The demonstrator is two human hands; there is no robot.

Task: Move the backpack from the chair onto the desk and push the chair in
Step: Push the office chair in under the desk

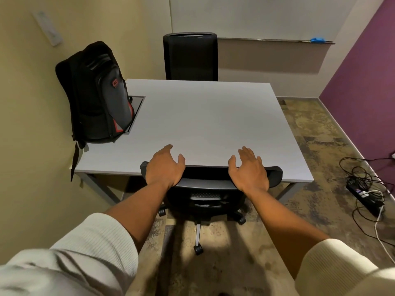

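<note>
Backpack stands upright on the desk; both hands, left hand and right hand, rest spread-fingered, seemingly touching the tucked-in chair back.

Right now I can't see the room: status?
Left hand and right hand open on chair back. Backpack upright on desk. Chair tucked in.

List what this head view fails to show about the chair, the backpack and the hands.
- Near chair: its seat is hidden under the desk.
- Backpack: its back panel faces the wall, unseen.
- Left hand and right hand: the palms are hidden by the hands' own backs, so contact with the chair back cannot be told.
- Far chair: its lower part is hidden behind the desk.
</note>
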